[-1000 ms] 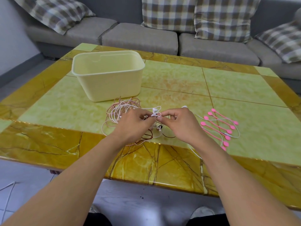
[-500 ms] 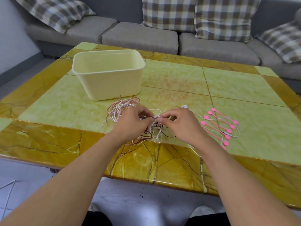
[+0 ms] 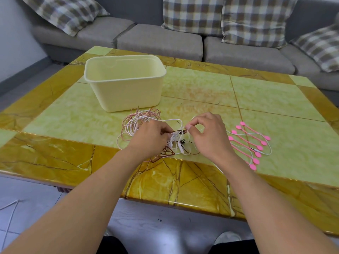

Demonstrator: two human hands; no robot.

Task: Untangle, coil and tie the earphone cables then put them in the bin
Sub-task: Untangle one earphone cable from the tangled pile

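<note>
A tangle of pink, white and dark brown earphone cables (image 3: 139, 123) lies on the marble table in front of a pale yellow bin (image 3: 124, 90). My left hand (image 3: 148, 140) sits on the tangle with its fingers curled round some strands. My right hand (image 3: 207, 136) pinches a cable between thumb and forefinger just right of the left hand. A short stretch of dark cable runs between the two hands. Several pink cable ties (image 3: 247, 142) lie in a row to the right, with a thin white cable looping over them.
The yellow-green marble table (image 3: 201, 92) ends in a near edge just below my wrists. A grey sofa (image 3: 159, 39) with checked cushions stands behind it. A white cord (image 3: 11, 213) lies on the floor at lower left.
Both hands stayed over the tangle and shifted slightly. My right hand's pinch has lifted a little, and the strands between the hands have been pulled and rearranged.
</note>
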